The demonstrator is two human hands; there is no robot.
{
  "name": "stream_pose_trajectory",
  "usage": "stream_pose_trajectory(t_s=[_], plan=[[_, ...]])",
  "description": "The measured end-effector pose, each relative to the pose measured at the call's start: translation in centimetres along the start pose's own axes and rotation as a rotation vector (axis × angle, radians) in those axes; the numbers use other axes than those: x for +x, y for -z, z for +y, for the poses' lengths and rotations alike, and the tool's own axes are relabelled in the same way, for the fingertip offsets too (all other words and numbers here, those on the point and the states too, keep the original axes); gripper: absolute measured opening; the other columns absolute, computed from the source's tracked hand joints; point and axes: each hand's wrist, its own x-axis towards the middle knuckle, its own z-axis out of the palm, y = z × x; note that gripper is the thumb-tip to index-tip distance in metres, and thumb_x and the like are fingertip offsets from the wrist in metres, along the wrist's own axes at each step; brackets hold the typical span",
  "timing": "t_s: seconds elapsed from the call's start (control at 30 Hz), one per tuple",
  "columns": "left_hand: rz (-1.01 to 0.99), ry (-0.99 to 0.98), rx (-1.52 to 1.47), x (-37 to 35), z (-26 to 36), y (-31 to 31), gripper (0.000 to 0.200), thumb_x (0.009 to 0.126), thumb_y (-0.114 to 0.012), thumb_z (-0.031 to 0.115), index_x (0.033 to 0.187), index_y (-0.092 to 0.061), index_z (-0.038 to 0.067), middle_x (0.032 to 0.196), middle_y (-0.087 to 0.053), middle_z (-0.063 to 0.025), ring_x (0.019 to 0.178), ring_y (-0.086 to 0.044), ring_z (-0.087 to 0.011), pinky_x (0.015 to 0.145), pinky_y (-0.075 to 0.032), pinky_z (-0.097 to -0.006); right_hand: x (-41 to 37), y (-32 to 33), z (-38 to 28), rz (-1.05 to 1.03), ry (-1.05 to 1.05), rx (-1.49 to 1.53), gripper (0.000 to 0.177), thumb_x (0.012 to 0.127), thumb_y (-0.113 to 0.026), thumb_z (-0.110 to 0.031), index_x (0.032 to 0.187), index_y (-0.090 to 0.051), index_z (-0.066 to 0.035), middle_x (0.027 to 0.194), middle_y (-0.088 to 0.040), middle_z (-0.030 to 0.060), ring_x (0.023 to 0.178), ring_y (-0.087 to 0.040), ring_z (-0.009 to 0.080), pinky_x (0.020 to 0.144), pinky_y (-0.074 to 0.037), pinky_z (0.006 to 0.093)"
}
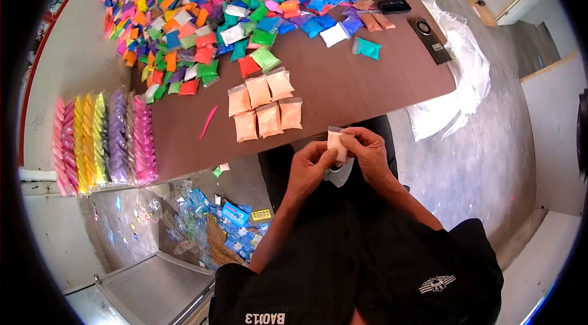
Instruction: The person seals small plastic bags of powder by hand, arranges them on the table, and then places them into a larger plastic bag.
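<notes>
Between my two hands, just off the table's front edge, is a small clear packet (335,140) with pale, peach-white contents. My left hand (310,164) pinches its left side, thumb on the front. On the other side my right hand (366,152) grips the packet near its top right corner. A pale grey-white piece (339,175) shows below the hands; what it is I cannot make out. Several peach-coloured packets (268,120) lie in two rows on the brown table (343,89), ahead and left of my hands. A pink plastic strip (208,123) lies left of them.
A big heap of coloured packets (202,12) covers the table's far left. Rows of bagged coloured packets (119,138) stand at the left edge. A dark rectangular device (430,40) and a black case (394,6) lie right. White plastic sheeting (456,74) hangs beside the table; wrappers (236,221) litter the floor.
</notes>
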Motion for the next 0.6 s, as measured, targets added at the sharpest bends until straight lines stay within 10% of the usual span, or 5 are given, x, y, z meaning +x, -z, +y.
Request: stream_pose_trajectory(t_s=[0.33,0.6], plan=[[0.121,-0.107,0.220,-0.2,0.8,0.7,0.027,0.102,-0.072,0.019,0.115,-0.071,-0.004,0.096,-0.076,-0.0059,0.083,-0.070,-0.0102,0.075,-0.057,-0.0262,2.2,0.1,-1.3,0.018,0.044,-0.051,0.019,0.098,-0.074,-0.012,0.111,-0.075,0.001,0.095,-0.074,0.0027,0.084,-0.068,0.0088,0.075,-0.055,0.0257],[0.777,-0.350,0.324,0.4,2.3,12.8,0.017,0.099,-0.075,0.017,0.105,-0.075,0.001,0.085,-0.071,-0.0008,0.079,-0.065,-0.0090,0.072,-0.053,-0.0275,9.1,2.5,-5.5,-0.034,0.272,-0.461,0.024,0.097,-0.075,-0.013,0.115,-0.072,0.002,0.091,-0.071,0.0019,0.081,-0.064,0.0079,0.070,-0.053,0.0261]])
